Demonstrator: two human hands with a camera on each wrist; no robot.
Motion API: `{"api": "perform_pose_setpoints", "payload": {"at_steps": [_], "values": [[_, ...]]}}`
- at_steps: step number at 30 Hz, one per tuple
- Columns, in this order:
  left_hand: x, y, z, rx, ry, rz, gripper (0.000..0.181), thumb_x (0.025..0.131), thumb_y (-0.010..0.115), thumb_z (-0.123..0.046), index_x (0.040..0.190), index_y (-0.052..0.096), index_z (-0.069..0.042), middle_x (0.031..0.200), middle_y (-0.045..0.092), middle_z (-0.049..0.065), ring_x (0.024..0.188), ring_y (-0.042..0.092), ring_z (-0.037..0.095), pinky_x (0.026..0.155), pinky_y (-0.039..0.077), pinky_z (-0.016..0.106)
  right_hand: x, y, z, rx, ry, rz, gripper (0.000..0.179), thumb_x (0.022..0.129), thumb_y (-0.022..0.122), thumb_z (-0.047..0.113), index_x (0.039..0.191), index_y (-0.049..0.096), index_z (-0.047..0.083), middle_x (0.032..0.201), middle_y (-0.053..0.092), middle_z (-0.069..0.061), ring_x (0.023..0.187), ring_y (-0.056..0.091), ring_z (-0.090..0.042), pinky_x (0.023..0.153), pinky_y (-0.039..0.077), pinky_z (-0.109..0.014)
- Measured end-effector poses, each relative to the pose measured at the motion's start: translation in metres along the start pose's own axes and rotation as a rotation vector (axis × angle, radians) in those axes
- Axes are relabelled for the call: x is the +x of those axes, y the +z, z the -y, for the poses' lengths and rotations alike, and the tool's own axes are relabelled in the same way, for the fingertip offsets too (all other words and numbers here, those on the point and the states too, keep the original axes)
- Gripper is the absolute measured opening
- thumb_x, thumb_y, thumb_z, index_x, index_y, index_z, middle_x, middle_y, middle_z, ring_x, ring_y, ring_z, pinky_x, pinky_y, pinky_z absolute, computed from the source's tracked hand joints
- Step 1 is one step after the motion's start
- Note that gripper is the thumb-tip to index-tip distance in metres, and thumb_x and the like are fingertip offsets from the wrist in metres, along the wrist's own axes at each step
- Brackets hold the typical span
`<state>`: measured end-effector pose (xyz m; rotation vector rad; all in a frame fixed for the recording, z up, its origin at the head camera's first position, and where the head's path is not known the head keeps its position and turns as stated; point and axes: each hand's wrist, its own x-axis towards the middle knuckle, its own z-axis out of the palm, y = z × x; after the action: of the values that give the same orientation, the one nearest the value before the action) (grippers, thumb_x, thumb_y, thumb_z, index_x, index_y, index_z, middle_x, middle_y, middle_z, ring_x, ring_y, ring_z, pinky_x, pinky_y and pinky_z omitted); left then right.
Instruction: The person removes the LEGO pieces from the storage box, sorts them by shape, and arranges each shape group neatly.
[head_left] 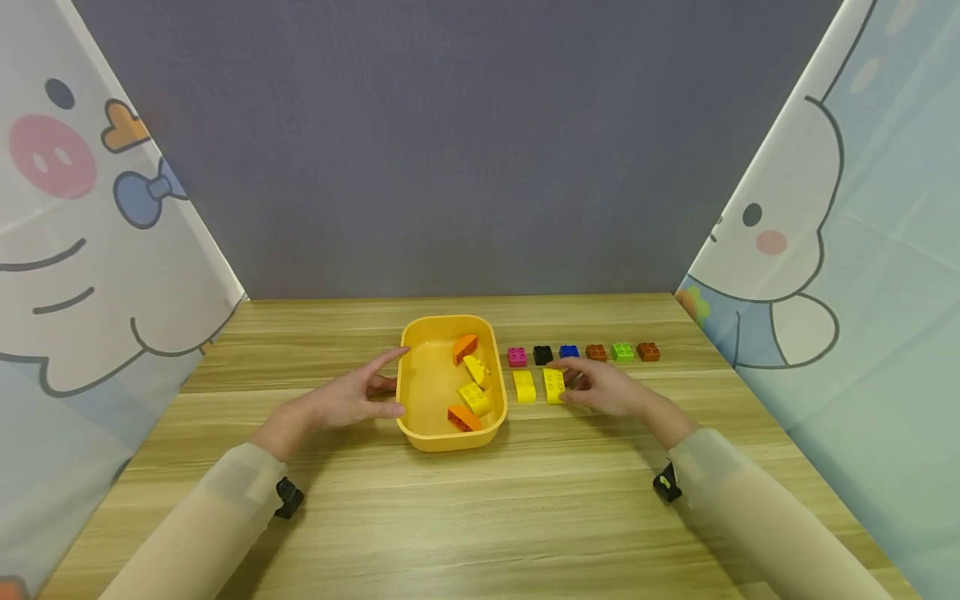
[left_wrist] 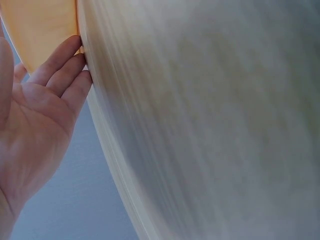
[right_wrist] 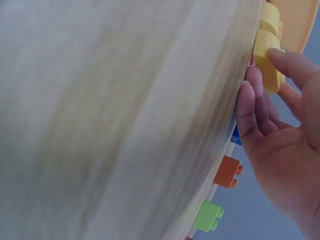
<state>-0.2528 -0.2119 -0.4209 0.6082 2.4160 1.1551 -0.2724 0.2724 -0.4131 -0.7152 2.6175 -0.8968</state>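
Note:
My right hand (head_left: 603,389) pinches a yellow curved toy brick (head_left: 553,387) between thumb and fingers, just above or on the table. A second yellow brick (head_left: 524,387) stands close beside it on the left; both show near the top of the right wrist view. My left hand (head_left: 347,400) rests its fingertips against the left wall of a yellow-orange plastic bin (head_left: 407,427), thumb and fingers spread. Inside the bin lie an orange brick (head_left: 465,348), a yellow brick with a rounded shape (head_left: 477,370), a yellow studded brick (head_left: 474,398) and another orange brick (head_left: 464,418).
Behind the yellow bricks runs a row of small square bricks: pink (head_left: 517,357), black (head_left: 543,356), blue (head_left: 569,352), brown (head_left: 597,352), light green (head_left: 622,352) and another brown one (head_left: 648,352). The wooden table (head_left: 450,525) meets a grey panel (head_left: 450,167) at the back.

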Motion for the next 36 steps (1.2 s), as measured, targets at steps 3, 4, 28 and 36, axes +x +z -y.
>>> {"api": "perform_pose_setpoints", "payload": {"at_steps": [3,4,28,36], "values": [[0.0,0.0,0.0,0.003,-0.008,-0.002,0.106,0.1,0.082,-0.044,0.177,0.01,-0.033,0.161,0.057,0.028,0.15,0.056,0.046,0.125,0.037,0.071,0.003,0.0,0.0,-0.012,0.008,0.017,0.057,0.109,0.071,0.022,0.161,0.053,0.011,0.133,0.069,-0.017,0.113,0.072,-0.024,0.093,0.063,-0.044],[0.0,0.0,0.0,-0.001,-0.013,-0.003,0.106,0.1,0.082,-0.044,0.177,0.01,-0.034,0.161,0.057,0.027,0.15,0.056,0.046,0.125,0.037,0.071,0.004,0.0,0.0,-0.019,0.011,0.021,0.057,0.109,0.071,0.023,0.162,0.052,0.01,0.134,0.069,-0.017,0.113,0.071,-0.024,0.093,0.063,-0.043],[-0.002,0.0,0.0,-0.014,-0.005,-0.004,0.107,0.099,0.082,-0.046,0.177,0.01,-0.035,0.16,0.057,0.028,0.149,0.056,0.046,0.125,0.038,0.072,0.011,0.001,-0.006,-0.035,0.027,0.046,0.054,0.113,0.064,0.02,0.164,0.05,0.01,0.13,0.067,-0.015,0.092,0.063,-0.015,0.079,0.054,-0.031],[-0.001,0.0,-0.001,-0.008,0.007,0.004,0.107,0.101,0.081,-0.043,0.178,0.008,-0.031,0.16,0.056,0.03,0.149,0.056,0.049,0.123,0.041,0.071,0.01,0.0,-0.004,-0.041,0.028,0.048,0.055,0.113,0.064,0.021,0.165,0.049,0.011,0.132,0.067,-0.015,0.096,0.064,-0.014,0.084,0.055,-0.034]]}}
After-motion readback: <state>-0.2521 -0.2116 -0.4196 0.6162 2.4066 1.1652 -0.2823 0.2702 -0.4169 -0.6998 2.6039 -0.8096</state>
